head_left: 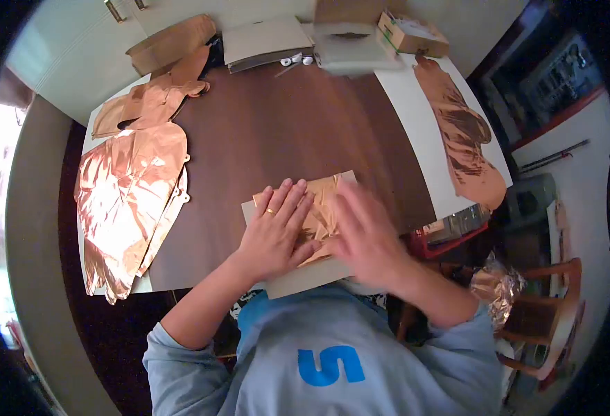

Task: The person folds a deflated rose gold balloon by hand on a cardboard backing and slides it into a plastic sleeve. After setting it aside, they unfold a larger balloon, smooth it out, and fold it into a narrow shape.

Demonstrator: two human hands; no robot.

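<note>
Copper-coloured foil looks light, flimsy, best held by its edges; left grip lies spread, right grip blurred, seemingly spread.

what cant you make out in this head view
All in the head view:
- Crinkled copper-coloured foil: partly hidden under the left hand and right hand.
- Right hand's finger outlines: blurred.
- Small brown cardboard box, far right corner: pale contents too small to identify.
</note>
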